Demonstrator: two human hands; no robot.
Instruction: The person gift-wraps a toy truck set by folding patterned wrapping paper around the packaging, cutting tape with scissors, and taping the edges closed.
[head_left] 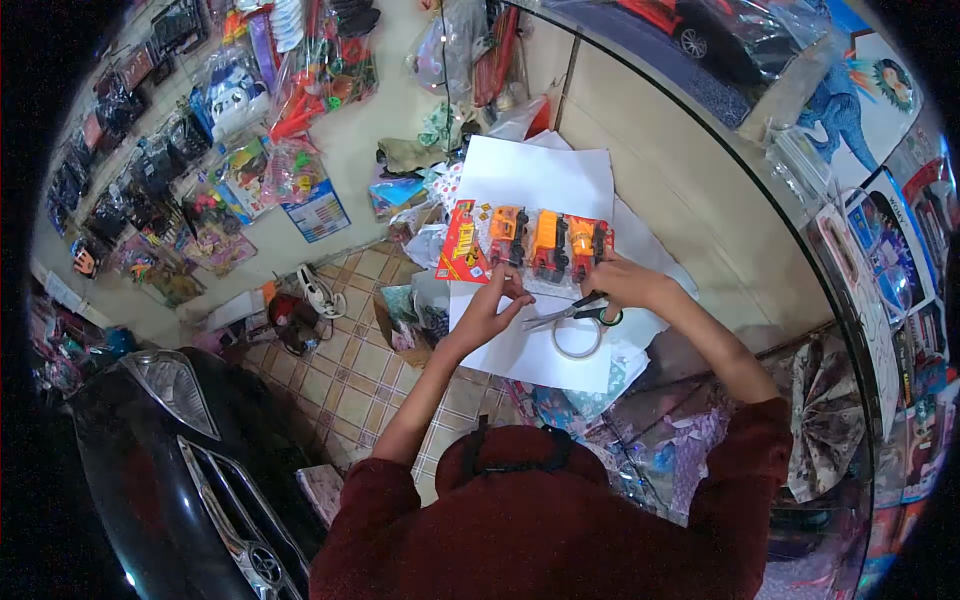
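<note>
A toy truck pack (pixel 549 268) lies on white paper sheets, with a red-and-yellow "Truck" card and several orange trucks under clear plastic. My left hand (pixel 490 315) is closed at its lower left edge, thumb and fingers gripping the plastic there. At the pack's lower right corner is my right hand (pixel 638 285), its fingers curled. A pair of scissors (pixel 566 314) with dark green handles sits in that hand, blades pointing left and apart from the pack. Below the blades, a roll of tape (pixel 578 338) rests flat on the paper. The right fingertips are partly hidden.
White paper (pixel 535 178) spreads under the pack. A glass edge (pixel 735 150) curves along the right. Packaged toys (pixel 237 95) hang on the left wall. A black toy car (pixel 190 480) stands at lower left on the tiled floor (pixel 365 330). An open cardboard box (pixel 405 340) is left of the paper.
</note>
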